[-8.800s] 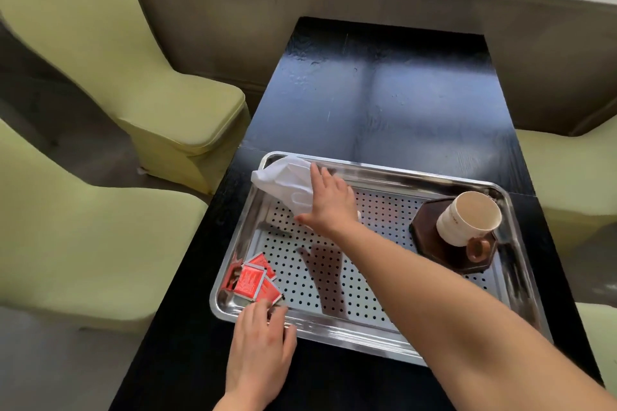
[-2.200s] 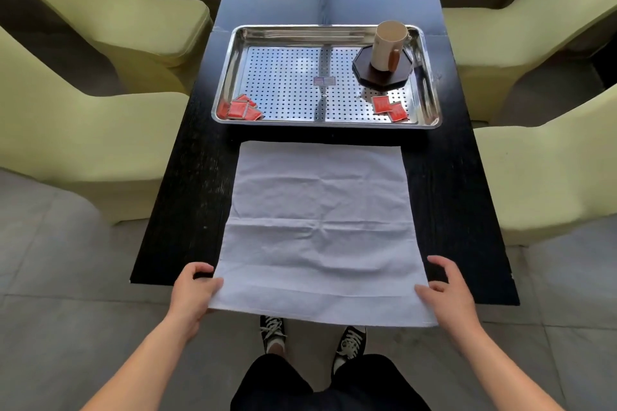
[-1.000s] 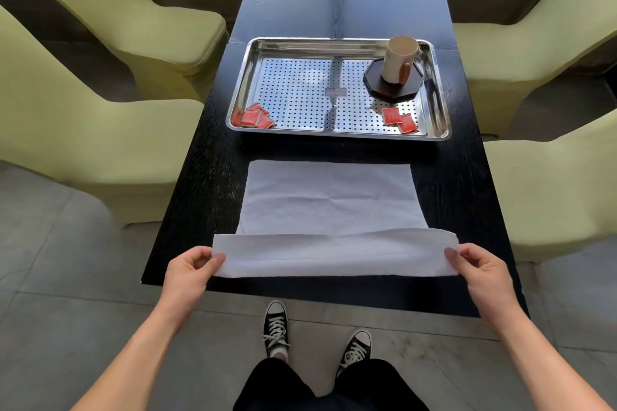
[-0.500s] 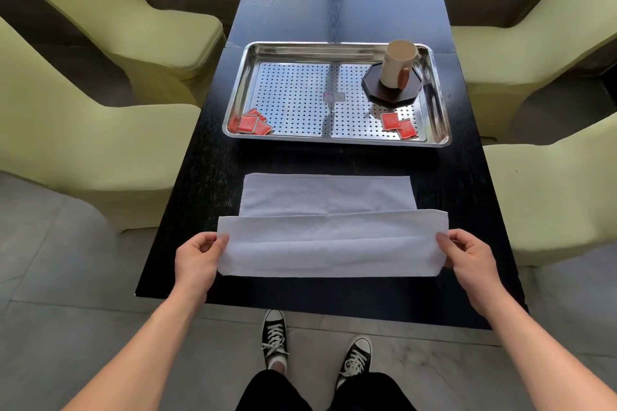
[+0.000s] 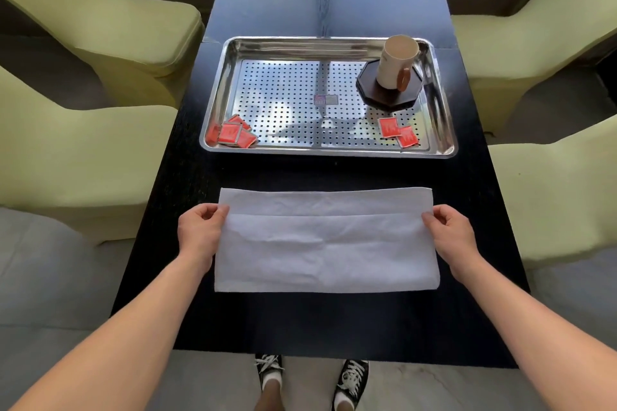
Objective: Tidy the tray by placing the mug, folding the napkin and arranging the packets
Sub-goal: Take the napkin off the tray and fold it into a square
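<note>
- Black table (image 5: 300, 320) runs up the middle of the frame, with pale green chairs (image 5: 100, 30) crowding it on both sides.
- White napkin (image 5: 327, 250) lies flat across the lower half of the table, folded over into a wide band. Its top layer stops short of the far edge, so a strip of the lower layer shows beyond it.
- Steel tray (image 5: 327, 153) sits just above the napkin in the frame, apart from it, perforated floor gleaming.
- Left hand (image 5: 198, 230) is at the napkin's left end, thumb and fingers pinching the far corner of the top layer. The cloth stretches rightward from that grip.
- Right hand (image 5: 449, 230) mirrors it at the right end, pinching the matching corner, so the napkin spans the whole gap between the two hands.
- Cream mug (image 5: 395, 60) stands upright in the tray's upper right corner, brown handle facing the camera, on a dark octagonal coaster (image 5: 387, 100).
- Red packets (image 5: 233, 135) lie overlapping in the tray's lower left corner.
- And a pair of packets (image 5: 397, 132) lies at the tray's lower right, just below the coaster.
</note>
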Demonstrator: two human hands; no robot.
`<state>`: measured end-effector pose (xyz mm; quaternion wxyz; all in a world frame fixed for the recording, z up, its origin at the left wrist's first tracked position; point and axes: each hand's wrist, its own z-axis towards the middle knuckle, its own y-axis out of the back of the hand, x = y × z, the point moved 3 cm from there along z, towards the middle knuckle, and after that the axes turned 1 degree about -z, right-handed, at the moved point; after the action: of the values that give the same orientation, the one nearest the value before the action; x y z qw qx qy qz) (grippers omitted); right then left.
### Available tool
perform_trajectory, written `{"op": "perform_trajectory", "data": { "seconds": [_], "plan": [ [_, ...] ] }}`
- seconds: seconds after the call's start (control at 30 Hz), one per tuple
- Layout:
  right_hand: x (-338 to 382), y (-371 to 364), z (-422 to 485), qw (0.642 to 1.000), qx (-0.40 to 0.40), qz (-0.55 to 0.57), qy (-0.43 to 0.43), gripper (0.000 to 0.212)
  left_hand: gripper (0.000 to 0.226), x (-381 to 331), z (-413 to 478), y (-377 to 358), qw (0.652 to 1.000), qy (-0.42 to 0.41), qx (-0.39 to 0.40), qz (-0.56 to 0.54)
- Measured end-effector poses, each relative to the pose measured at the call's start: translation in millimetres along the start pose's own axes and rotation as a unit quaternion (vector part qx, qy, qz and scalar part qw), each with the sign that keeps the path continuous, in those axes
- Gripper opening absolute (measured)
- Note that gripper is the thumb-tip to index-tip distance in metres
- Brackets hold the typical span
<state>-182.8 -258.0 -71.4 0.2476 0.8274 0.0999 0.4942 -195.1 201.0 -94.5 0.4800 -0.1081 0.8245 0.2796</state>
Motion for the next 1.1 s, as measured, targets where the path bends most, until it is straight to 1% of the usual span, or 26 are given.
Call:
{"op": "perform_trajectory", "data": {
  "seconds": [0.17, 0.37, 0.53, 0.57, 0.6, 0.63, 0.7, 0.73, 0.77, 0.8, 0.87, 0.93, 0.97, 1.03, 1.1],
  "plan": [
    [-4, -10, 20, 1.000, -0.001, -0.025, -0.016, 0.013, 0.010, 11, 22, -14, 0.999, 0.026, 0.003, 0.027],
    [-11, -10, 27, 0.997, -0.007, -0.065, -0.029, 0.015, 0.011, 21, 29, -19, 0.996, 0.021, -0.009, 0.088],
    [-12, -13, 30, 0.997, -0.017, -0.064, -0.038, 0.008, 0.010, 23, 30, -23, 0.992, 0.017, -0.022, 0.121],
    [-11, -14, 29, 0.997, -0.020, -0.066, -0.035, 0.010, 0.008, 20, 28, -25, 0.990, 0.014, -0.029, 0.136],
    [-9, -13, 27, 0.996, -0.033, -0.076, -0.025, 0.017, 0.016, 17, 25, -26, 0.985, 0.002, -0.042, 0.167],
    [-7, -12, 26, 0.993, -0.058, -0.105, -0.001, 0.024, 0.027, 15, 22, -27, 0.976, -0.026, -0.055, 0.211],
    [0, -15, 19, 0.966, -0.106, -0.214, 0.094, 0.034, 0.039, 9, 11, -31, 0.940, -0.134, -0.064, 0.307],
    [3, -22, 14, 0.945, -0.102, -0.272, 0.148, 0.040, 0.043, 6, 3, -37, 0.917, -0.201, -0.045, 0.342],
    [6, -34, 8, 0.921, -0.079, -0.327, 0.195, 0.048, 0.047, 6, -5, -45, 0.892, -0.257, -0.012, 0.372],
    [7, -48, 1, 0.896, -0.046, -0.378, 0.229, 0.056, 0.052, 9, -12, -52, 0.865, -0.293, 0.027, 0.406],
    [5, -78, -14, 0.858, 0.018, -0.442, 0.263, 0.066, 0.062, 19, -19, -65, 0.815, -0.313, 0.091, 0.479],
    [-2, -101, -26, 0.837, 0.058, -0.472, 0.272, 0.070, 0.072, 33, -20, -72, 0.780, -0.298, 0.121, 0.536],
    [-8, -109, -30, 0.829, 0.070, -0.486, 0.268, 0.073, 0.075, 41, -19, -73, 0.773, -0.287, 0.124, 0.551],
    [-23, -116, -35, 0.814, 0.083, -0.517, 0.253, 0.078, 0.075, 52, -18, -74, 0.774, -0.275, 0.123, 0.557],
    [-33, -114, -36, 0.810, 0.076, -0.528, 0.244, 0.079, 0.075, 57, -17, -74, 0.771, -0.271, 0.115, 0.565]
  ]
}}
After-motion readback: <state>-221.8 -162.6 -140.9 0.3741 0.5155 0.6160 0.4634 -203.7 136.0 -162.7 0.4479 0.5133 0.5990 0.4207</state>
